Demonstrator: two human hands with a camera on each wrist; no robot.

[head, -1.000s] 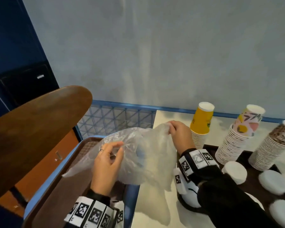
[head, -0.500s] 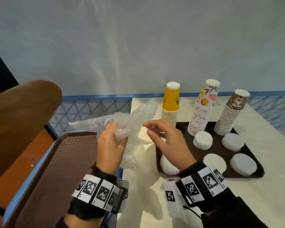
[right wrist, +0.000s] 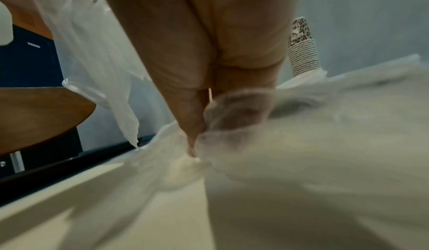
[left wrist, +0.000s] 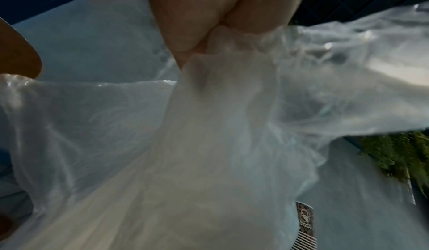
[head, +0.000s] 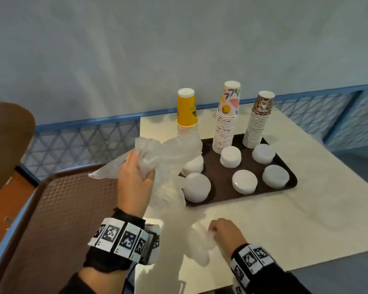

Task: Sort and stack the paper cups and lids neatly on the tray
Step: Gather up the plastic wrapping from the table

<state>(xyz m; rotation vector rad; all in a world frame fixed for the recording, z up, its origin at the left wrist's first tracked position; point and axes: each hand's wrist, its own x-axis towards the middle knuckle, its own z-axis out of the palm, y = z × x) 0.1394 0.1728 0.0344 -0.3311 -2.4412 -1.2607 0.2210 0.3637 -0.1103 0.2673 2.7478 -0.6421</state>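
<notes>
Three stacks of paper cups stand across the upper middle of the head view: a yellow stack point(head: 186, 112), a patterned stack point(head: 227, 117) and a leopard-print stack point(head: 258, 120). The patterned and leopard-print ones rise from the far edge of a dark tray point(head: 218, 177); the yellow one's base is hidden behind plastic, so whether it sits on the tray I cannot tell. In front of them, on the tray, sit six piles of white lids point(head: 244, 181), in two rows. The tray rests on a pale table point(head: 295, 219).

Centre frame, the left hand point(head: 134, 181) is clenched around the bunched top of a clear plastic bag point(head: 168, 166), fingers curled tight into the crinkled film. The bag hangs down in front of the tray's left side, covering part of the nearest lids. Lower right, the right hand point(head: 224, 233) pinches the bag's bottom end just above the table; the right wrist view shows thumb and fingers point(right wrist: 236, 110) closed on thin film.

At lower left, a second brown tray point(head: 57, 219) with a textured surface fills the corner, and a wooden chair back point(head: 6, 134) curves in at the left edge.
</notes>
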